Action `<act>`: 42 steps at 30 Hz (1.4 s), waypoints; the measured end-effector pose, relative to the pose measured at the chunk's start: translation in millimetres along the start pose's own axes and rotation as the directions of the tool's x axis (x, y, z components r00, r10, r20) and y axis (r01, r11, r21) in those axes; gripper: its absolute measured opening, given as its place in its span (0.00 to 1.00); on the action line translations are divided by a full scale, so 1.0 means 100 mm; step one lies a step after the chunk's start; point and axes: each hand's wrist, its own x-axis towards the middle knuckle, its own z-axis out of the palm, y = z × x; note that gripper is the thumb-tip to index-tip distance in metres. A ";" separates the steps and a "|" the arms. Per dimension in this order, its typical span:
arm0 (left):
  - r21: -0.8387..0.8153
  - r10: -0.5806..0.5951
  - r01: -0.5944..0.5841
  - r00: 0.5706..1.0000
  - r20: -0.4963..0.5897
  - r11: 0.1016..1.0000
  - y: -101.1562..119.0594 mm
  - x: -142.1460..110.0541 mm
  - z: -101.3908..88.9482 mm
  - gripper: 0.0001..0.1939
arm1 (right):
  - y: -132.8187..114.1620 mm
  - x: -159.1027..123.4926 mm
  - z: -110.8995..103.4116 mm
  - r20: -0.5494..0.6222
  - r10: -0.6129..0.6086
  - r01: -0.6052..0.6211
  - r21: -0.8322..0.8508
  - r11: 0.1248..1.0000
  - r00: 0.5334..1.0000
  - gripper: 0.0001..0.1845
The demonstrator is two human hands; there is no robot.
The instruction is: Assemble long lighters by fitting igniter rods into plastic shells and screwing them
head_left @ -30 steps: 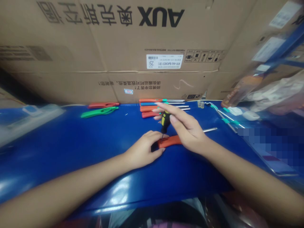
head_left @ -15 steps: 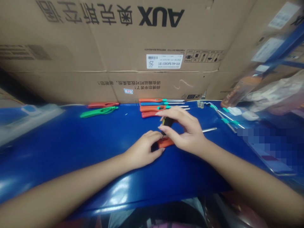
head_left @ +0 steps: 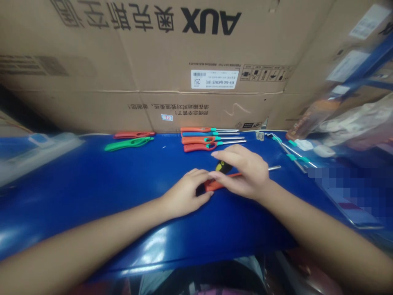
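Observation:
An orange long-necked lighter (head_left: 215,185) lies on the blue table, its metal tube showing to the right of my right hand. My left hand (head_left: 187,192) grips the lighter's handle end between thumb and fingers. A short black and yellow screwdriver (head_left: 223,166) is in my right hand (head_left: 245,170), its handle tilted over the lighter. My right fingers partly cover that handle, and the screwdriver's tip is hard to make out. Behind my hands, several lighters (head_left: 196,140) with red, blue and orange handles lie side by side in a row.
A red handle shell (head_left: 133,135) and a green one (head_left: 127,144) lie back left. Metal tubes with teal parts (head_left: 291,151) lie at the right, near a bottle (head_left: 313,116). A large cardboard box (head_left: 147,73) stands behind. A plastic bag (head_left: 39,151) lies at far left.
My right hand has moved slightly down and right. The screwdriver has gone from nearly upright to tilted. My left hand has stayed on the orange lighter.

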 end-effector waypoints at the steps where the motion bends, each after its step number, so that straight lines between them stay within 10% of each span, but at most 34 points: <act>1: 0.001 -0.002 0.002 1.000 0.003 1.000 0.00 0.00 0.00 0.05 | -0.01 0.00 0.00 0.044 0.012 -0.013 0.037 0.999 0.999 0.21; 5: -0.006 0.013 -0.013 1.000 0.009 1.000 0.00 0.01 0.00 0.11 | -0.06 0.02 0.01 0.169 0.232 -0.273 0.293 0.916 0.958 0.22; 11: 0.000 -0.012 0.012 1.000 0.013 1.000 0.00 0.01 0.00 0.08 | -0.02 0.01 -0.06 0.020 -0.010 0.012 -0.119 0.993 1.000 0.18; 17: 0.001 -0.036 0.036 0.999 0.025 0.999 -0.01 0.00 -0.01 0.08 | -0.03 0.09 -0.06 0.112 0.203 -0.226 0.265 0.938 0.973 0.19; 22: -0.005 -0.043 0.043 0.998 0.044 0.999 -0.02 0.00 -0.01 0.13 | 0.00 0.08 -0.06 0.035 0.154 -0.156 0.054 0.986 0.987 0.13; 27: 0.004 -0.016 0.015 0.999 0.029 1.000 -0.01 0.01 -0.02 0.14 | 0.00 0.09 -0.05 0.212 0.263 -0.319 0.304 0.898 0.941 0.23; 34: -0.004 -0.039 0.039 0.998 0.046 0.999 -0.01 0.00 -0.02 0.14 | 0.06 0.09 -0.07 0.088 0.194 -0.208 0.195 0.959 0.977 0.15; 39: 0.009 -0.041 0.041 0.999 0.033 0.999 -0.02 0.00 -0.01 0.12 | 0.00 0.12 -0.11 0.296 0.246 -0.365 0.470 0.804 0.923 0.21; 42: 0.008 -0.037 0.037 0.998 0.041 0.999 -0.03 -0.01 0.00 0.10 | 0.00 0.12 -0.11 0.219 0.248 -0.318 0.397 0.861 0.944 0.16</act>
